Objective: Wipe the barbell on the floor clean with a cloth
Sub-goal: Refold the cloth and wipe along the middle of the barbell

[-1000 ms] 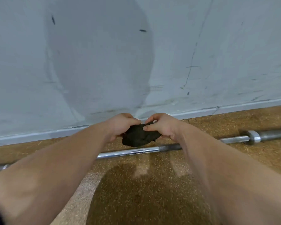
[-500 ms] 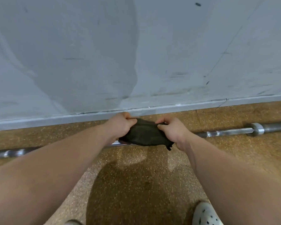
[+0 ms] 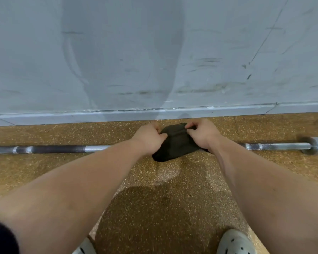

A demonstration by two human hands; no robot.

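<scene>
A pale shoe [image 3: 235,242] is seen nearest, on the speckled floor [image 3: 44,171]. Farther out, the dark cloth [image 3: 176,143], bunched a second ago, has been spread and brought down over the middle of the barbell [image 3: 59,149], so wiping is judged ready to begin. Its edges are pinched by the left hand [image 3: 149,136] and right hand [image 3: 202,134]. The steel barbell lies on the floor along the wall [image 3: 117,52], dull grey.

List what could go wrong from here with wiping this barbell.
1. The barbell lies loose on the floor, close to the wall; a push may roll it away.
2. The cloth is bunched over the shaft, so it may wipe only the top and miss the underside.
3. The dark knurled section might snag the cloth.
</scene>
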